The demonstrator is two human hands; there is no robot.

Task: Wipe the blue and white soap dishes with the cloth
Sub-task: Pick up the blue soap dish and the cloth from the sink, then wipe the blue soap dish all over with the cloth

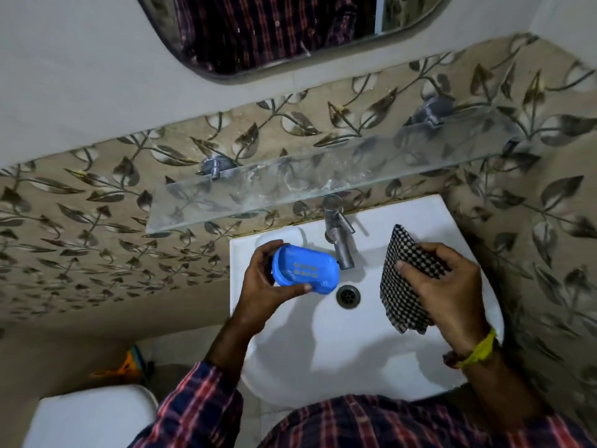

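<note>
The left hand [263,281] grips the blue soap dish [305,270] by its left end, thumb on the near rim, fingers curled over the far one. The right hand [444,286] pinches the checked cloth [403,286], which hangs loose. In the head view, both sit mid-frame above the white sink [323,350], cloth and dish well apart. The dish's long axis runs left to right, hollow facing up. Wiping looks about to begin; next the cloth must meet the dish. No white dish shows.

My left hand [268,279] sits at frame centre-left, fingers curled round the blue soap dish [305,270], while my right hand [447,286] at centre-right pinches the cloth [400,286], both forearms rising from the bottom edge.
</note>
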